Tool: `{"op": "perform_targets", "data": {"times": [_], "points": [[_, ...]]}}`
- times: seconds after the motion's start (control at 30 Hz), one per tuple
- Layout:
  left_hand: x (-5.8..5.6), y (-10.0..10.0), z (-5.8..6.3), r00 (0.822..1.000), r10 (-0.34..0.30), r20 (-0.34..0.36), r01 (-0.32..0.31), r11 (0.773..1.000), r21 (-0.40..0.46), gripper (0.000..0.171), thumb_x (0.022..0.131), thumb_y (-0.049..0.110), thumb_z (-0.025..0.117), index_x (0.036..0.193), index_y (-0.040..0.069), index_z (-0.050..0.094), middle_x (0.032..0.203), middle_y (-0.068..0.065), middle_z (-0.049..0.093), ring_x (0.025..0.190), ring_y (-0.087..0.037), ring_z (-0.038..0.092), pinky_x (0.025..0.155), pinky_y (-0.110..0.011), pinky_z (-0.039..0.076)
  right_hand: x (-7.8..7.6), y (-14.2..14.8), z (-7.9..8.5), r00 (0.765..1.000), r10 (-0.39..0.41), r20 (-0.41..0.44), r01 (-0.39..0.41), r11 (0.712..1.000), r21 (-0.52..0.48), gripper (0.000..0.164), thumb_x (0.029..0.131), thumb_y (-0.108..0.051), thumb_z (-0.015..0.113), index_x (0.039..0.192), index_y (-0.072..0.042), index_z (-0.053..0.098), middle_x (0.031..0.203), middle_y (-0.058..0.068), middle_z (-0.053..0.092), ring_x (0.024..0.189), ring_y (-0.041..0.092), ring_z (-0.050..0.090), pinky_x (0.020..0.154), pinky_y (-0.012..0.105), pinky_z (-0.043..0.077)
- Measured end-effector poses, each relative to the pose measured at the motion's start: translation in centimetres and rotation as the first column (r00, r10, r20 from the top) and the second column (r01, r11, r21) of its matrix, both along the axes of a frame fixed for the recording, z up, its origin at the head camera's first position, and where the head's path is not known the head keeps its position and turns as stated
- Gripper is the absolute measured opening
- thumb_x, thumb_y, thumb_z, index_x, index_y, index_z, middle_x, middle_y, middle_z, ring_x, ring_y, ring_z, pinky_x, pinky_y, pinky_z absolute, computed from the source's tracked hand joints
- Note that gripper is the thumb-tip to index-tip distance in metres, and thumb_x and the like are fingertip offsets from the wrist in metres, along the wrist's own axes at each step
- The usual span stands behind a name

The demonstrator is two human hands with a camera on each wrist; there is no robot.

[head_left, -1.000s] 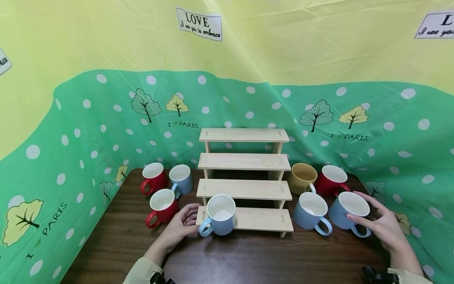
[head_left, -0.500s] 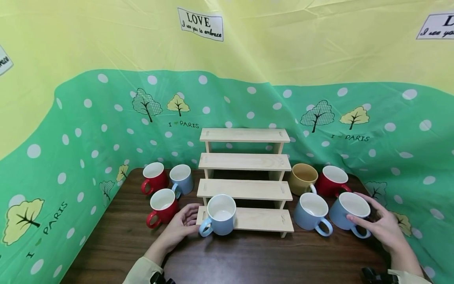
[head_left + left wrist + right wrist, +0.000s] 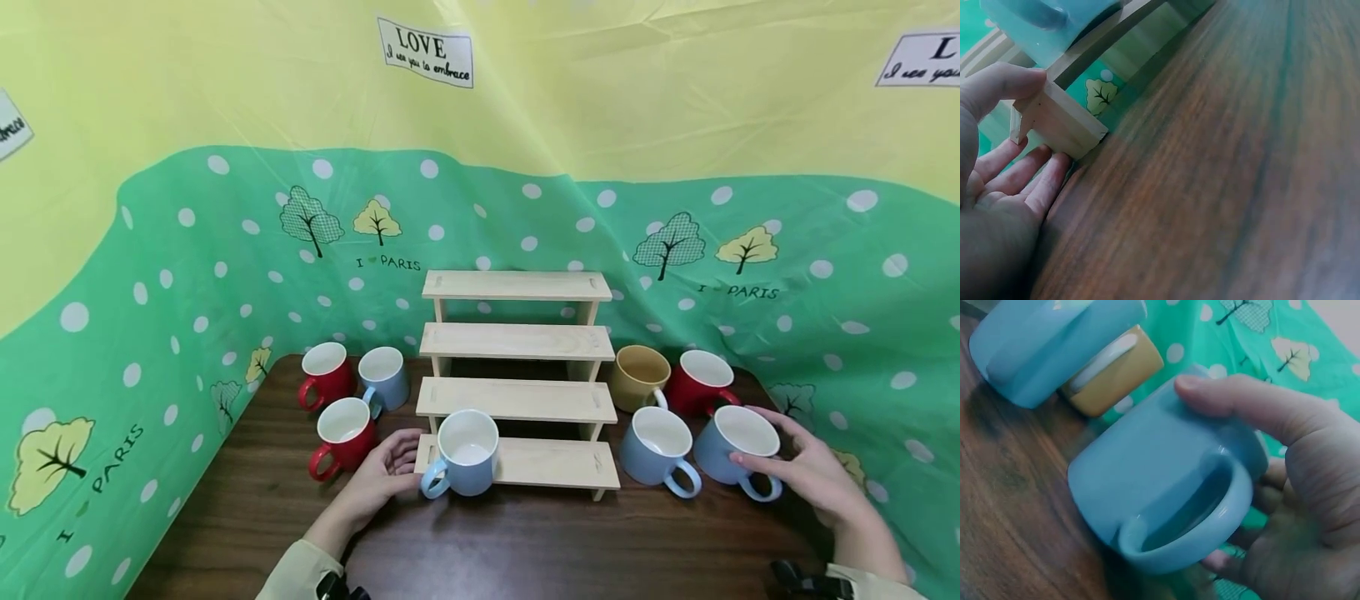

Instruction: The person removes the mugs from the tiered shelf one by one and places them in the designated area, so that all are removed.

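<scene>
A stepped wooden shelf stands mid-table. My left hand holds the left end of its lowest board; in the left wrist view the thumb lies on the board's corner and the fingers reach under it by the wooden support. On that board, at the left, sits a light blue mug with its handle towards the front left. At the right, my right hand grips another light blue mug, thumb on the near side, other fingers around the far side, partly hidden. This mug's handle points towards me.
Beside the gripped mug are another blue mug, a tan mug and a red mug. Two red mugs and a blue mug stand left of the shelf. A printed cloth hangs behind.
My right wrist has shifted slightly to the right while its fingers stay on the blue mug. The left hand, the shelf and the other mugs look unmoved.
</scene>
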State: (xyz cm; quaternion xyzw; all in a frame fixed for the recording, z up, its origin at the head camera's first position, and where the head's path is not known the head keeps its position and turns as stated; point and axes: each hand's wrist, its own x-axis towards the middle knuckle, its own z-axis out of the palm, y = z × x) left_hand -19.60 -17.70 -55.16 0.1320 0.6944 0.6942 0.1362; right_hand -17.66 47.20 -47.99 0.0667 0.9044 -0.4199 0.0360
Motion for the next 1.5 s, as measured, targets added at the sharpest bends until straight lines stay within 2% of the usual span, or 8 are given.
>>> {"op": "perform_targets", "data": {"times": [0.3, 0.4, 0.53, 0.73, 0.9, 1.1, 1.33, 1.5], "points": [[-0.4, -0.7, 0.3, 0.997, -0.045, 0.061, 0.048, 0.998, -0.046, 0.077, 0.095, 0.006, 0.083, 0.16, -0.003, 0.04, 0.155, -0.024, 0.055, 0.14, -0.035, 0.057, 0.108, -0.022, 0.051, 0.1, -2.2, 3.8, 0.999, 0.013, -0.047, -0.006, 0.99, 0.142, 0.111, 0.097, -0.047, 0.083, 0.17, 0.006, 0.019, 0.163, 0.044, 0.029, 0.136, 0.063, 0.039, 0.097, 0.071, 0.05], [-0.3, -0.9, 0.6, 0.996, -0.063, 0.068, 0.068, 0.995, -0.067, 0.077, 0.097, 0.008, 0.082, 0.16, -0.002, 0.039, 0.156, -0.025, 0.055, 0.14, -0.036, 0.058, 0.107, -0.023, 0.053, 0.6, -4.2, 4.9, 0.988, -0.009, -0.155, 0.035, 0.986, 0.165, 0.103, 0.096, -0.048, 0.084, 0.169, 0.002, 0.03, 0.161, 0.04, 0.04, 0.135, 0.058, 0.045, 0.097, 0.036, 0.057], [0.0, -1.1, 1.2, 0.994, -0.081, 0.069, 0.087, 0.992, -0.09, 0.077, 0.099, 0.011, 0.081, 0.161, -0.002, 0.037, 0.157, -0.025, 0.055, 0.139, -0.036, 0.06, 0.105, -0.025, 0.055, 1.4, -7.7, 5.8, 0.951, -0.003, -0.309, 0.031, 0.996, 0.087, 0.084, 0.095, -0.037, 0.089, 0.16, -0.003, 0.048, 0.149, 0.018, 0.061, 0.128, 0.021, 0.061, 0.083, 0.002, 0.043], [0.0, -1.6, 2.1, 0.994, -0.106, 0.031, 0.109, 0.985, -0.13, 0.074, 0.1, 0.01, 0.08, 0.16, -0.003, 0.04, 0.156, -0.026, 0.056, 0.138, -0.039, 0.062, 0.106, -0.027, 0.055, 2.5, -12.7, 6.0, 0.885, 0.153, -0.44, -0.188, 0.981, -0.037, 0.064, 0.091, -0.008, 0.091, 0.147, -0.004, 0.061, 0.13, -0.012, 0.071, 0.115, -0.002, 0.068, 0.093, 0.008, 0.051], [-0.1, -1.6, 2.4, 0.993, -0.121, 0.015, 0.122, 0.982, -0.143, 0.073, 0.1, 0.009, 0.08, 0.16, -0.005, 0.042, 0.153, -0.028, 0.059, 0.135, -0.04, 0.064, 0.103, -0.028, 0.058, 3.6, -15.0, 5.2, 0.9, 0.238, -0.366, -0.293, 0.95, -0.104, 0.067, 0.093, -0.01, 0.089, 0.152, -0.003, 0.057, 0.141, 0.016, 0.07, 0.121, 0.004, 0.07, 0.097, 0.016, 0.056], [0.0, -1.4, 2.3, 0.991, -0.13, 0.01, 0.13, 0.976, -0.176, 0.074, 0.101, 0.012, 0.079, 0.162, -0.005, 0.04, 0.153, -0.029, 0.059, 0.131, -0.038, 0.067, 0.101, -0.027, 0.059, 4.5, -16.7, 3.2, 0.919, 0.262, -0.296, -0.309, 0.943, -0.122, 0.071, 0.092, -0.019, 0.091, 0.153, -0.005, 0.057, 0.145, 0.02, 0.067, 0.123, 0.002, 0.069, 0.099, 0.022, 0.057], [0.0, -1.4, 2.0, 0.993, -0.117, 0.011, 0.117, 0.977, -0.176, 0.075, 0.101, 0.012, 0.08, 0.162, -0.004, 0.04, 0.149, -0.029, 0.061, 0.13, -0.038, 0.067, 0.099, -0.029, 0.06, 4.2, -18.2, 1.2, 0.919, 0.332, -0.214, -0.362, 0.924, -0.12, 0.089, 0.088, -0.02, 0.095, 0.16, 0.001, 0.047, 0.16, 0.028, 0.052, 0.137, 0.043, 0.063, 0.105, 0.037, 0.059], [0.0, -1.6, 2.0, 0.994, -0.112, 0.021, 0.113, 0.98, -0.165, 0.076, 0.1, 0.01, 0.08, 0.162, -0.005, 0.04, 0.145, -0.027, 0.065, 0.13, -0.035, 0.068, 0.098, -0.031, 0.061, 3.3, -18.9, -0.5, 0.923, 0.339, -0.181, -0.36, 0.929, -0.092, 0.102, 0.087, -0.025, 0.096, 0.164, 0.006, 0.036, 0.163, 0.032, 0.046, 0.139, 0.048, 0.06, 0.105, 0.041, 0.058]]}}
